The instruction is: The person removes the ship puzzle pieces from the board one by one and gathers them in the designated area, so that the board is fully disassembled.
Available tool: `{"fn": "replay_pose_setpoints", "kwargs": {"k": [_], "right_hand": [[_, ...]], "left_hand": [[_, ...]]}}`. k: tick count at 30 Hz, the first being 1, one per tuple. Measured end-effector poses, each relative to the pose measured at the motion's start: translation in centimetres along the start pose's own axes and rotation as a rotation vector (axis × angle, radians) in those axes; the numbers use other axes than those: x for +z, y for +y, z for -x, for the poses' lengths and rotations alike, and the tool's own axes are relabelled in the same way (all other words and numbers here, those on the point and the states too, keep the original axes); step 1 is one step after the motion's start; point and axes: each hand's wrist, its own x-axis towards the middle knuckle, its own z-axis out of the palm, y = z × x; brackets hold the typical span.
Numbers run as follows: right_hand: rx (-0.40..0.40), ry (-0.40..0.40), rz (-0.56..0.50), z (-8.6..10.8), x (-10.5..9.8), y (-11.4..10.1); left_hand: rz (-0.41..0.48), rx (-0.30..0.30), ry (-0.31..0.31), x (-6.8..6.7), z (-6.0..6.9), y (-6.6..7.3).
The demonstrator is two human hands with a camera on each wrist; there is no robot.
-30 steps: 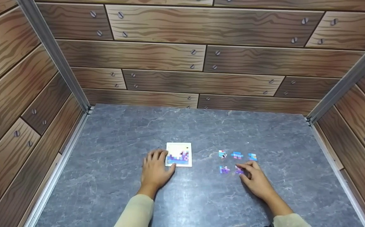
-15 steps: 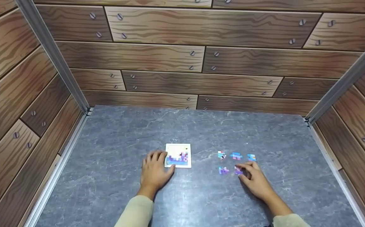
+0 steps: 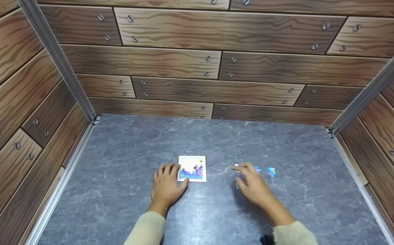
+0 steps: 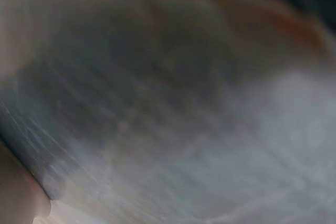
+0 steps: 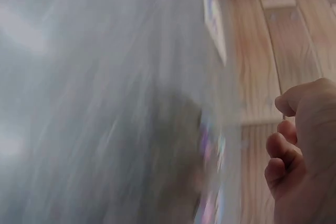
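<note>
A pale-framed puzzle board [image 3: 192,162], with a colourful picture in its lower half, lies on the grey table. My left hand [image 3: 166,187] rests at its lower left corner, index finger at the left edge and thumb at the bottom edge. My right hand [image 3: 254,185] hovers above the loose puzzle pieces, index finger extended and thumb apart, with nothing seen between them. It hides part of the pieces. A blue piece [image 3: 257,168] shows behind its fingers and a tilted piece [image 3: 271,172] to its right. The right wrist view shows pieces [image 5: 206,140] on the table, blurred.
Wood-patterned walls [image 3: 169,61] enclose the table [image 3: 142,139] at the back and both sides, with metal posts in the corners. The left wrist view is mostly dark and blurred.
My right hand has moved left and up from the lower right piece, its fingers now more spread. The far right piece sits more tilted than before. My left hand and the board stay put.
</note>
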Motion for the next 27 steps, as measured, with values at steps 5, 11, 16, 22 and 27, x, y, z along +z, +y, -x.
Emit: {"fn": "replay_pose_setpoints", "kwargs": {"k": [5, 11, 16, 22, 27], "right_hand": [[-0.003, -0.092, -0.062, -2.2, 2.7, -2.6], [0.022, -0.158, -0.125, -4.4, 6.0, -3.7], [0.020, -0.178, -0.125, -5.4, 8.2, -3.8], [0.143, -0.220, -0.139, -6.2, 9.9, -4.2], [0.148, -0.233, -0.131, -6.5, 10.6, -4.9]], "left_hand": [[0.014, 0.007, -0.001, 0.1, 0.2, 0.2], [-0.007, 0.001, -0.006, 0.2, 0.2, 0.4], [-0.011, 0.013, -0.004, 0.3, 0.0, 0.6], [-0.014, 0.017, -0.009, 0.1, 0.0, 0.3], [-0.027, 0.004, -0.007, 0.0, 0.0, -0.1]]}}
